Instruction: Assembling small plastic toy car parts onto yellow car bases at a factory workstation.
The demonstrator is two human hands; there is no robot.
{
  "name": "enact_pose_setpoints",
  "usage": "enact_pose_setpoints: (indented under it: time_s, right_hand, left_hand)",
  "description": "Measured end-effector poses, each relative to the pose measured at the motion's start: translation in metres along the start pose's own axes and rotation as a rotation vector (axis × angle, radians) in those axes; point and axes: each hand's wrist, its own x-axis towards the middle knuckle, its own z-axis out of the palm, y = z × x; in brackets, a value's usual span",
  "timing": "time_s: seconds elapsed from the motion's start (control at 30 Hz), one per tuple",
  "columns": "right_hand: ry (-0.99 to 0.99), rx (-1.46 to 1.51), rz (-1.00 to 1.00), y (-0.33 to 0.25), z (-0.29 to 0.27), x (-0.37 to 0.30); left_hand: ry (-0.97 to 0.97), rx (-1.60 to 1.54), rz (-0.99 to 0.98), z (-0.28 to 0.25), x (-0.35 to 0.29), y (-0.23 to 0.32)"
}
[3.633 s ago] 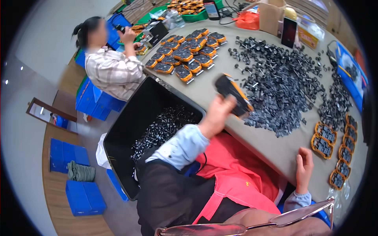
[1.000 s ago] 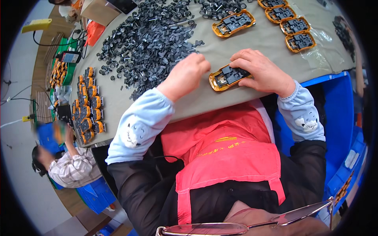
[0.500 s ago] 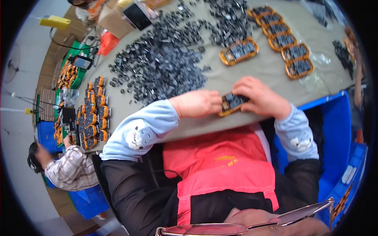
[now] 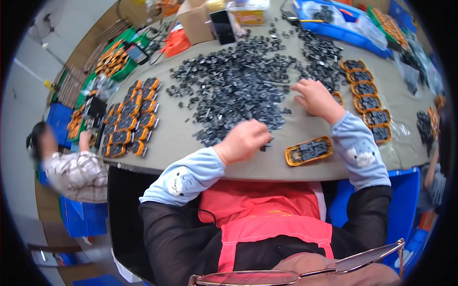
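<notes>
An orange oblong casing (image 4: pixel 309 151) filled with black parts lies by the table's front edge, with neither hand touching it. To its left, my left hand (image 4: pixel 244 141) is closed at the near edge of a wide heap of small black plastic parts (image 4: pixel 238 93). A small black part (image 4: pixel 264 148) shows under its fingertips. My right hand (image 4: pixel 316 98) reaches over the heap's right side, thumb and fingers apart, with nothing visible in it. Partly behind that hand sits another orange casing (image 4: pixel 338 97).
A column of filled orange casings (image 4: pixel 368 103) stands at right, and stacked rows of them (image 4: pixel 127 123) at left. Further back are a phone (image 4: pixel 223 27), a cardboard box (image 4: pixel 195 24) and a blue tray (image 4: pixel 343 35). A co-worker (image 4: pixel 71 167) sits at far left.
Both hands have let go of the orange casing, which now lies on the table. My left hand is at the heap's near edge, my right hand further away at its right side. The view has shifted.
</notes>
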Motion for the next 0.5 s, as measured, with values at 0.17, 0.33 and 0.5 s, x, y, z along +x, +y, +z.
enact_pose_setpoints:
  time_s: [0.17, 0.33, 0.5]
  right_hand:
    - [-0.115, -0.274, -0.037, 0.022, 0.048, 0.048]
    - [0.095, 0.026, 0.095, 0.016, 0.018, 0.028]
    - [0.141, 0.454, 0.182, -0.022, -0.051, -0.03]
  left_hand:
    - [0.155, 0.314, -0.69, -0.053, -0.079, -0.085]
    - [0.091, 0.407, -0.883, -0.042, -0.061, -0.122]
    - [-0.057, 0.443, -1.031, -0.025, -0.052, -0.148]
